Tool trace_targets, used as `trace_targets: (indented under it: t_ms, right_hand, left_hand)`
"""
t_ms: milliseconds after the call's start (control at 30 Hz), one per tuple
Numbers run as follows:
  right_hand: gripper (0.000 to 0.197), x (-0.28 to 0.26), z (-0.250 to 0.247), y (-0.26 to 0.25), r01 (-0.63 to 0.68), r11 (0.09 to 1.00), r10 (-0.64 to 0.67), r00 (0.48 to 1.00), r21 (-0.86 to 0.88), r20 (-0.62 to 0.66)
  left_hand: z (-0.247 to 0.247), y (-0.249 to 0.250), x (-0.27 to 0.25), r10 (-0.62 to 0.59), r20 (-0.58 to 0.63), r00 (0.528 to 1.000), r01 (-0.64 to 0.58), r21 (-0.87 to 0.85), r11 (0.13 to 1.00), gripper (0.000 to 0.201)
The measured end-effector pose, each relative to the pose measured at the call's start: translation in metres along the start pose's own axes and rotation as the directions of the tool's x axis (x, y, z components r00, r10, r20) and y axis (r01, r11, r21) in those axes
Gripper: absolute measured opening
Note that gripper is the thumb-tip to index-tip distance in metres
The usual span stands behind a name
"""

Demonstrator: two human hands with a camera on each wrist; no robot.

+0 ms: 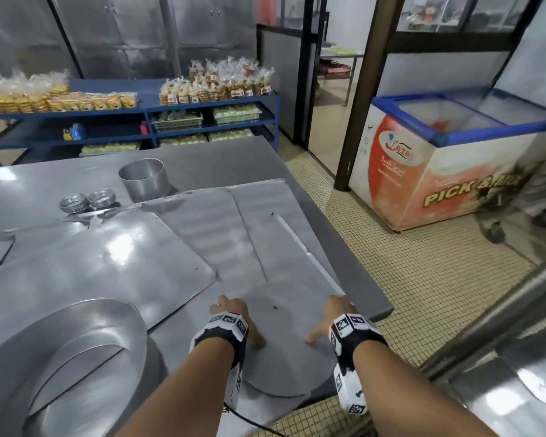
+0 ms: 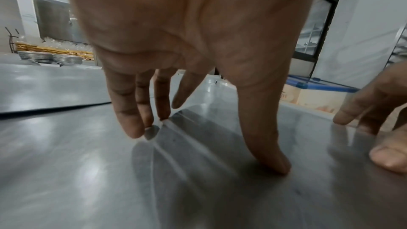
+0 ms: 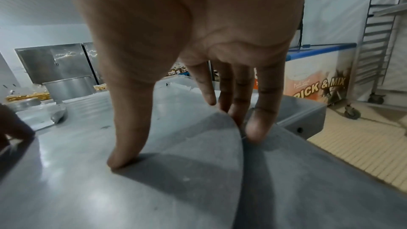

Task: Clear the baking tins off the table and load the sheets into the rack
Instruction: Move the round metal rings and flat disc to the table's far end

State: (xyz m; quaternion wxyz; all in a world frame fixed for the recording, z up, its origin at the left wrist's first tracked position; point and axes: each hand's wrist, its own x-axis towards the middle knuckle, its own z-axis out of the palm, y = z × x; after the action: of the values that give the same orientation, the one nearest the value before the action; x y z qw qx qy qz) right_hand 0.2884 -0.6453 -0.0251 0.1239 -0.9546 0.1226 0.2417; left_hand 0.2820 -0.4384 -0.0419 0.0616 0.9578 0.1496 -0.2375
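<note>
Your forearms are bare; no sleeves reach into the head view.

Your left wrist carries a black band (image 1: 216, 337) topped by a ring of white angular blocks, each face printed with a black-and-white square marker. A white housing (image 1: 234, 386) with more of these markers hangs on the inner side of that forearm, and a thin black cable (image 1: 252, 422) trails from its lower end.

Your right wrist wears a matching black band (image 1: 355, 340) with white marker blocks, plus a white faceted housing (image 1: 349, 391) below it bearing several square markers.

Your left hand (image 2: 187, 41) and right hand (image 3: 187, 32) are ungloved: no rings, tape or other covering.
</note>
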Motion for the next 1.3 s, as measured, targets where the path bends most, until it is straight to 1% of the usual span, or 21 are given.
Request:
trace_targets:
  t_ms: [33, 67, 133, 200, 267, 333, 400, 467, 567, 600, 700, 767, 833, 933, 1000, 1067, 1167, 1233, 1300]
  right_hand:
    - [0.12, 0.004, 0.001, 0.0, -0.013, 1.0, 0.013, 1.0, 0.017, 0.011]
    - [0.126, 0.007, 0.001, 0.001, -0.035, 0.999, 0.034, 0.999, 0.042, 0.019]
    - [0.134, 0.011, -0.002, 0.001, -0.067, 0.994, 0.066, 0.998, 0.091, 0.02]
    - [0.141, 0.012, -0.007, -0.001, -0.052, 0.992, 0.051, 0.999, 0.114, 0.013]
    - [0.142, 0.01, -0.011, -0.006, -0.011, 0.994, 0.013, 1.0, 0.112, -0.014]
    - [0.141, 0.006, -0.017, -0.012, 0.019, 0.994, -0.015, 0.999, 0.11, -0.034]
    - [0.142, 0.0, -0.023, -0.018, 0.035, 0.992, -0.03, 0.998, 0.121, -0.047]
    - [0.143, -0.007, -0.03, -0.022, 0.05, 0.989, -0.041, 0.997, 0.136, -0.066]
    - [0.137, -0.022, -0.042, -0.029, 0.096, 0.981, -0.074, 0.989, 0.171, -0.131]
    - [0.132, -0.029, -0.046, -0.033, 0.12, 0.977, -0.09, 0.982, 0.177, -0.164]
    - [0.113, -0.048, -0.054, -0.048, 0.193, 0.967, -0.135, 0.942, 0.166, -0.307]
    - [0.107, -0.061, -0.055, -0.062, 0.247, 0.949, -0.149, 0.898, 0.195, -0.414]
    - [0.104, -0.074, -0.055, -0.077, 0.307, 0.924, -0.164, 0.855, 0.226, -0.493]
    - [0.104, -0.091, -0.055, -0.103, 0.39, 0.887, -0.191, 0.799, 0.249, -0.571]
    - [0.103, -0.103, -0.053, -0.124, 0.442, 0.855, -0.208, 0.771, 0.27, -0.602]
    - [0.103, -0.115, -0.048, -0.145, 0.489, 0.827, -0.239, 0.752, 0.277, -0.614]
    - [0.101, -0.134, -0.036, -0.179, 0.545, 0.794, -0.29, 0.729, 0.269, -0.62]
    - [0.1, -0.146, -0.025, -0.202, 0.571, 0.777, -0.325, 0.725, 0.265, -0.608]
    - [0.101, -0.158, -0.014, -0.222, 0.587, 0.769, -0.359, 0.725, 0.254, -0.588]
  left_hand:
    - [0.0, 0.002, 0.001, -0.018, -0.018, 1.0, 0.018, 0.028, 0.999, 0.056]
    - [0.001, 0.003, 0.004, -0.026, -0.017, 1.0, 0.026, 0.036, 0.999, 0.061]
    - [0.003, 0.004, 0.01, -0.037, -0.001, 0.999, 0.037, -0.026, 0.999, 0.083]
    - [0.002, 0.004, 0.007, -0.054, 0.02, 0.998, 0.055, -0.054, 0.997, 0.094]
    - [0.001, 0.002, 0.006, -0.073, 0.013, 0.997, 0.074, -0.101, 0.992, 0.098]
    - [-0.001, -0.004, 0.006, -0.076, 0.035, 0.996, 0.081, -0.157, 0.984, 0.109]
    - [-0.005, -0.013, 0.01, -0.073, 0.051, 0.996, 0.084, -0.257, 0.963, 0.119]
    - [-0.011, -0.02, 0.009, -0.051, 0.028, 0.998, 0.057, -0.32, 0.946, 0.117]
    - [-0.018, -0.026, 0.008, -0.039, -0.074, 0.996, 0.009, -0.368, 0.93, 0.107]
    - [-0.021, -0.029, 0.008, -0.044, -0.121, 0.992, -0.01, -0.407, 0.913, 0.099]
    - [-0.043, -0.042, 0.0, -0.048, -0.308, 0.95, -0.128, -0.526, 0.841, 0.059]
    - [-0.06, -0.057, -0.007, -0.039, -0.403, 0.914, -0.205, -0.545, 0.813, 0.046]
    - [-0.079, -0.076, -0.014, -0.048, -0.471, 0.881, -0.265, -0.576, 0.773, 0.045]
    - [-0.106, -0.107, -0.03, -0.058, -0.549, 0.834, -0.357, -0.616, 0.702, 0.052]
    - [-0.12, -0.132, -0.043, -0.075, -0.587, 0.806, -0.388, -0.62, 0.682, 0.058]
    - [-0.131, -0.159, -0.054, -0.104, -0.605, 0.789, -0.382, -0.616, 0.689, 0.064]
    - [-0.14, -0.202, -0.067, -0.151, -0.615, 0.774, -0.35, -0.614, 0.707, 0.066]
    - [-0.141, -0.232, -0.075, -0.177, -0.622, 0.763, -0.335, -0.614, 0.715, 0.066]
    - [-0.139, -0.26, -0.082, -0.187, -0.618, 0.764, -0.31, -0.605, 0.733, 0.065]
